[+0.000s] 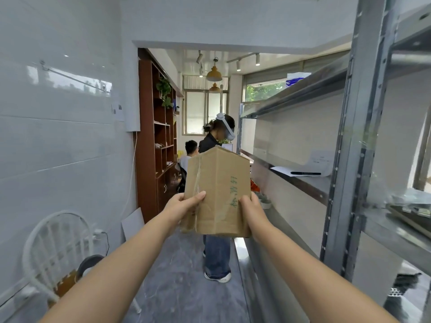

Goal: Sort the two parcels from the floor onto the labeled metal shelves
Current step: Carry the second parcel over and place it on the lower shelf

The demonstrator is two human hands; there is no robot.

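I hold the cardboard parcel (pixel 217 192) upright in the air, pinched between both sets of fingers. My left hand (pixel 183 206) grips its lower left edge, thumb pressed across the taped face and the rest hidden behind. My right hand (pixel 253 209) clasps the lower right edge, thumb beside the green handwriting. The metal shelves (pixel 303 89) run to the right of my right fingers, and one carries a black pen (pixel 305 173) on paper. Beyond my fingers a person (pixel 211 141) in a headset stands behind the parcel. A white chair (pixel 58 248) sits below and left of my left fingers.
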